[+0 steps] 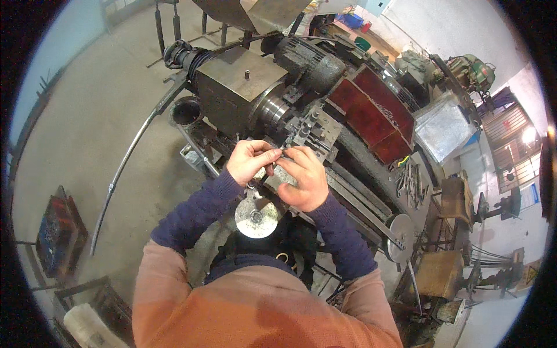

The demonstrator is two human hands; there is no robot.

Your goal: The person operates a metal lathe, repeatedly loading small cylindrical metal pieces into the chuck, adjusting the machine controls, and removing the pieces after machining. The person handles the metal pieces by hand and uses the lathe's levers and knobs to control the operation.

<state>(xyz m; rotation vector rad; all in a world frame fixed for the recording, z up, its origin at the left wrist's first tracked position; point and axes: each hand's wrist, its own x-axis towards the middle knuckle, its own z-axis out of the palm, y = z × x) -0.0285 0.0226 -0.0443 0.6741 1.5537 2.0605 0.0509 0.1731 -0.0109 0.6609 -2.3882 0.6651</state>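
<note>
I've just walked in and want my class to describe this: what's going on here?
A person stands at a lathe, with the left hand and right hand brought together, fingertips close, in front of its tool holder. Anything held between the fingers is too small to make out. A round metal wheel sits below the hands, between the forearms. Off to the right, loose hand tools lie near a red tray.

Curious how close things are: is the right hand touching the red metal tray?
Apart: the head view shows the lathe bed between the right hand and the red tray.
</note>
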